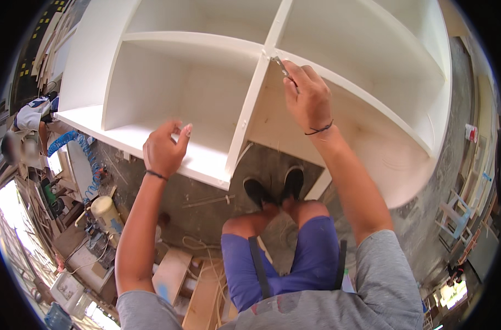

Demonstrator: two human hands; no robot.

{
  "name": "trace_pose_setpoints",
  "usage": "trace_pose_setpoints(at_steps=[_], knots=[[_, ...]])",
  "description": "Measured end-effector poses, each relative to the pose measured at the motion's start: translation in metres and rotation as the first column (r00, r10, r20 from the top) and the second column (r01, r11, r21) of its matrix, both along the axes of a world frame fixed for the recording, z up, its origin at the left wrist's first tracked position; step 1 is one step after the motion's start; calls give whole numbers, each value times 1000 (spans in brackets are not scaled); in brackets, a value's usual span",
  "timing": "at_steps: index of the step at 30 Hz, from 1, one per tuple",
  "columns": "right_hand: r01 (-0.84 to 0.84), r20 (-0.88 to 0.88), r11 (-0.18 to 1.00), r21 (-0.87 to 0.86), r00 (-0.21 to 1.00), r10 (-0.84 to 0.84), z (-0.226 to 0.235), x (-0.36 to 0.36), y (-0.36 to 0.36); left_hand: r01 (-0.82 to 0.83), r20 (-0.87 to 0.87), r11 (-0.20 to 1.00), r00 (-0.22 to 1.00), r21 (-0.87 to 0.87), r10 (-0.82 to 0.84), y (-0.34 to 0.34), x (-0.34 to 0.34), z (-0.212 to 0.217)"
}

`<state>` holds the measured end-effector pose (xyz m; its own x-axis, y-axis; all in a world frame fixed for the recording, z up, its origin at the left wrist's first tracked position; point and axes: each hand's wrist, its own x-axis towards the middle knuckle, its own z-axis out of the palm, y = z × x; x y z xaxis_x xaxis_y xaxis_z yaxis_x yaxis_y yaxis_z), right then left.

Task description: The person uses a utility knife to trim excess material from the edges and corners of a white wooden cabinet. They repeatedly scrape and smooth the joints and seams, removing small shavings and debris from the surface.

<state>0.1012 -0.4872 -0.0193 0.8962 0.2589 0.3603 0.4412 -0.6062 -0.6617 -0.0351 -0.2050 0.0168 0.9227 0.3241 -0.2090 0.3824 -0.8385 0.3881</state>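
A large white cabinet [186, 37] with open square compartments stands in front of me. My right hand [309, 94] is closed around a slim grey metal tool with a narrow blade [280, 65]; its exact kind does not show. The tool's tip is at the crossing of the upright divider [250, 104] and the shelf edge, where small whitish spots show. Over the lower left compartment hovers my left hand [164, 147], thumb and fingers apart and holding nothing visible. Its thumb tip looks whitish.
At the left, a person [33, 116] bends near a coiled blue air hose [67, 144]. Below it stands a beige tank [106, 213] among machinery. Wooden boards [172, 270] and loose cord lie by my legs. A small pale stool [455, 213] is at the right.
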Motion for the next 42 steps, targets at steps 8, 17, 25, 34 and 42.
trace_pose_setpoints(at_steps=[8, 17, 25, 34, 42], knots=[[149, 298, 982, -119, 948, -108, -30, 14, 35, 72, -37, 996, 997, 47, -70, 2, -4, -1], [25, 445, 1000, 16, 895, -30, -46, 19, 39, 3, 195, 997, 981, -79, 12, 4, 2, -10], [-277, 303, 953, 124, 925, 229, -48, -100, 37, -50, 265, 991, 961, -124, 81, 5, -6, -14], [-121, -189, 726, 677, 925, 330, -55, -107, 6, -11, 345, 992, 937, -128, 55, 14, -6, -22], [224, -543, 542, 810, 635, 550, -87, -112, -12, 2, 412, 995, 911, -101, 39, 14, -6, -25]])
